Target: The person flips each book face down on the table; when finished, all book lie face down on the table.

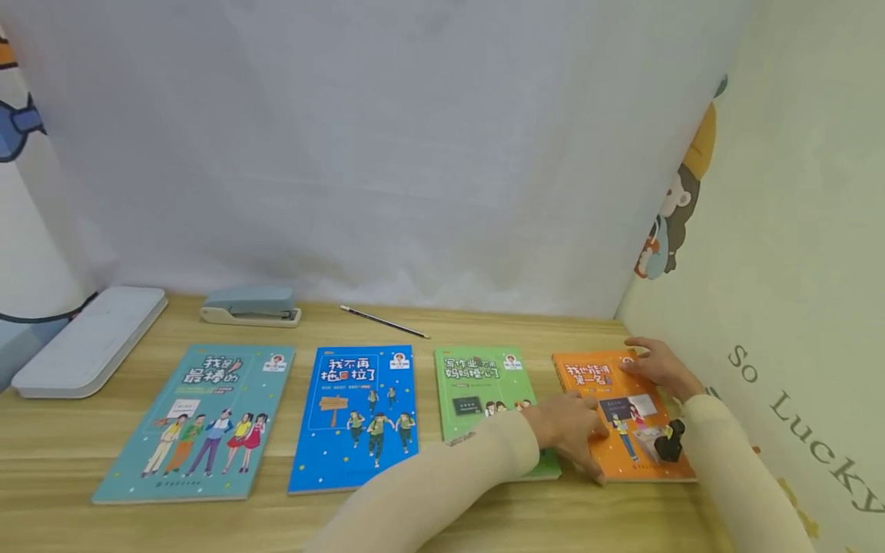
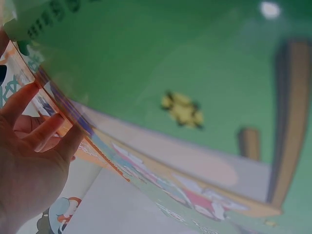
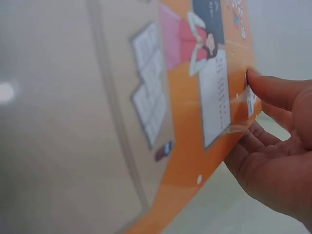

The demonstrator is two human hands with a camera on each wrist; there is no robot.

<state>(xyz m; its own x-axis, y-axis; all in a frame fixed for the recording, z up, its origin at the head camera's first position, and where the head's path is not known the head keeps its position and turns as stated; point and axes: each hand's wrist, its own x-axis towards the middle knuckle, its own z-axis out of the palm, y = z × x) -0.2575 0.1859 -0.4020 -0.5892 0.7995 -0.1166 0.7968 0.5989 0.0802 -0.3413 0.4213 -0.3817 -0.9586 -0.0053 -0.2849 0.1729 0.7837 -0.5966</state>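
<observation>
At the right end of a row of books lies an orange book [image 1: 646,442], its cover showing a blackboard and cartoon children. My right hand [image 1: 664,366] grips its upper right corner; in the right wrist view the thumb [image 3: 273,90] lies on the cover and the other fingers are at the edge, partly hidden. Spread fingers of my left hand [image 1: 570,430] touch the orange book's left edge. The left wrist passes over a green book [image 1: 484,384], covering part of its cover. In the left wrist view, fingertips [image 2: 58,122] meet the orange edge, with the green cover close to the camera.
Further left lie a blue book [image 1: 359,453] and a teal book [image 1: 207,415]. Behind them are a pencil [image 1: 383,321], a stapler [image 1: 250,306] and a flat white case [image 1: 93,342]. A pale printed wall [image 1: 781,307] bounds the right side, and a white cloth [image 1: 359,153] hangs behind.
</observation>
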